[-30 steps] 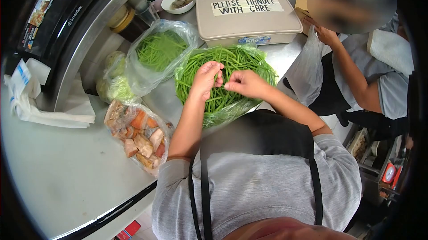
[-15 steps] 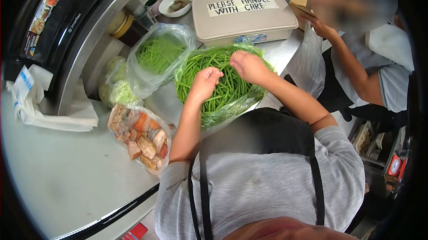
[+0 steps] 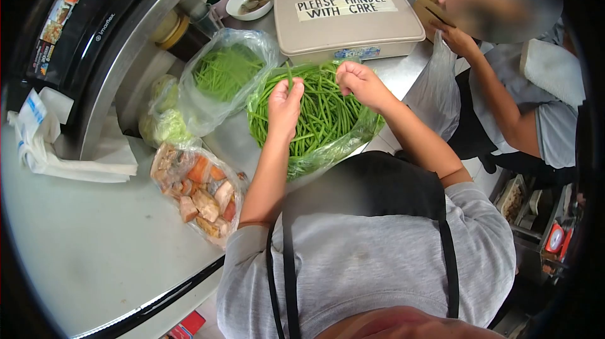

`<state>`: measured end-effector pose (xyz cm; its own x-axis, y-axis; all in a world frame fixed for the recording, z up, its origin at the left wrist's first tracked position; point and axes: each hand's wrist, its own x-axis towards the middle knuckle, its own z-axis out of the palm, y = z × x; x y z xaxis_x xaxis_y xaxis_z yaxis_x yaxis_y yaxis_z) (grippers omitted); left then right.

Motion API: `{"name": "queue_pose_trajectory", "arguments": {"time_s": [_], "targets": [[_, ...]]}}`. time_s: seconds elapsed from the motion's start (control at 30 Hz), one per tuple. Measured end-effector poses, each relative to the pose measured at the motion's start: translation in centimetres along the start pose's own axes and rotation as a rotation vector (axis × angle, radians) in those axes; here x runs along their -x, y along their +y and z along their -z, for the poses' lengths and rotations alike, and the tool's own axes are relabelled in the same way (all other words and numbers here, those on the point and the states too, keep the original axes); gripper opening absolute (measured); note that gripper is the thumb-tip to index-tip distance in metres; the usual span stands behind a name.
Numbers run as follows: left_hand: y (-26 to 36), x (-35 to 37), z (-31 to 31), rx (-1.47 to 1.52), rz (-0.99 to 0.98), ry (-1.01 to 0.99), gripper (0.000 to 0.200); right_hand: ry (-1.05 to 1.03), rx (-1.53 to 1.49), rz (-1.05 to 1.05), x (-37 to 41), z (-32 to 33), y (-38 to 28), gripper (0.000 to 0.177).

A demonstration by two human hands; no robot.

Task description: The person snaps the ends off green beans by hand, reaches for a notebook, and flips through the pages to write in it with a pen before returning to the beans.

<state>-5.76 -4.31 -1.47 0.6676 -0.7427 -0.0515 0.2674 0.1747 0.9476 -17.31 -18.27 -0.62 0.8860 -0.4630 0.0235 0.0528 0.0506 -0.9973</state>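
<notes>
Bag of meat chunks (image 3: 204,204) leftmost. Bag of greens (image 3: 227,73) beyond. Left hand (image 3: 285,109), fingers pinching green bean (image 3: 289,74) above bean heap (image 3: 324,118) in open plastic bag (image 3: 320,161) on steel tabletop (image 3: 402,79). Right hand (image 3: 363,85) over heap's right, fingers curled together; cannot tell whether holding anything.

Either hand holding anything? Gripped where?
Left hand: a green bean, held below its upward-pointing end. Right hand: fingers curled at the bean pile; can't tell whether it holds one.

We see a working kitchen, shown by its metal surface (image 3: 399,77), bagged green beans (image 3: 328,118) and black apron (image 3: 378,181).
</notes>
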Motion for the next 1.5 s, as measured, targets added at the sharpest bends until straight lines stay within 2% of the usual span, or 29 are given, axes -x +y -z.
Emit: {"name": "queue_pose_trajectory", "arguments": {"time_s": [0.07, 0.17, 0.23, 0.27, 0.37, 0.5, 0.57, 0.7, 0.77, 0.87, 0.97, 1.07, 1.13, 1.17, 1.27, 1.37, 1.47, 1.5], "targets": [[-0.5, -0.5, -0.7, -0.063, -0.063, -0.018, 0.013, -0.076, -0.084, -0.042, 0.2, -0.6, -0.4, 0.008], [-0.7, -0.5, -0.6, -0.106, 0.076, -0.082, 0.015, -0.133, -0.180, -0.112, 0.0, -0.4, 0.1, 0.011], [-0.9, -0.8, 0.1, -0.167, 0.208, -0.133, 0.016, -0.117, 0.108, -0.026, -0.4, -0.1, 0.9, 0.011], [-1.4, -0.8, 0.1, -0.219, 0.136, -0.114, 0.016, -0.107, 0.253, 0.017, -0.5, 0.0, 1.1, 0.012], [-1.9, -1.3, 0.6, -0.477, 0.010, -0.111, 0.014, 0.276, 1.004, 0.651, -0.4, -0.6, 0.0, 0.019], [-0.7, -1.1, 0.3, -0.739, -0.008, -0.087, 0.009, 0.128, 1.208, 0.669, -0.6, -1.7, -0.9, 0.022], [-0.6, -1.1, 0.4, -0.734, 0.009, -0.094, 0.009, 0.067, 1.276, 0.620, -0.6, -2.1, -0.7, 0.020], [-1.1, -1.3, 0.5, -0.483, 0.057, -0.112, 0.009, 0.145, 1.288, 0.672, -0.9, -2.3, -0.1, 0.014], [-0.3, -1.1, -0.1, -0.479, 0.064, -0.096, 0.011, 0.181, 1.288, 0.735, -0.9, -2.3, 0.3, 0.009], [0.4, -0.8, -0.8, -0.435, 0.088, -0.094, 0.010, 0.163, 1.288, 0.720, -1.0, -2.2, 0.2, 0.009], [-0.4, -1.1, -1.0, -0.408, 0.057, -0.049, 0.012, 0.208, 0.920, 0.296, -1.6, -2.1, 1.3, 0.008], [-1.0, -1.7, -0.2, -0.552, -0.052, 0.042, 0.014, 0.158, 0.937, 0.104, -1.9, -1.0, 1.2, 0.010], [-1.0, -1.9, 0.5, -0.691, -0.157, 0.107, 0.017, 0.005, 0.766, 0.181, -1.5, -0.2, 1.5, 0.010], [-0.9, -2.1, 0.9, -0.699, -0.144, 0.113, 0.017, -0.068, 0.681, 0.217, -1.3, 0.1, 1.5, 0.010], [-0.5, -2.4, 1.5, -0.678, -0.086, 0.121, 0.015, -0.064, 0.935, 0.542, -0.7, 0.0, 1.1, 0.010], [0.5, -2.2, 1.2, -0.480, 0.023, 0.072, 0.010, -0.172, 1.157, 0.547, -0.6, 0.2, 0.5, 0.010], [2.0, -1.6, 0.9, -0.154, 0.207, 0.043, 0.008, -0.168, 1.184, 0.489, -0.3, -0.4, 0.3, 0.010], [2.0, -1.6, 0.8, -0.048, 0.182, 0.029, 0.008, -0.069, 1.127, 0.438, -0.5, -0.4, 0.9, 0.010]]}}
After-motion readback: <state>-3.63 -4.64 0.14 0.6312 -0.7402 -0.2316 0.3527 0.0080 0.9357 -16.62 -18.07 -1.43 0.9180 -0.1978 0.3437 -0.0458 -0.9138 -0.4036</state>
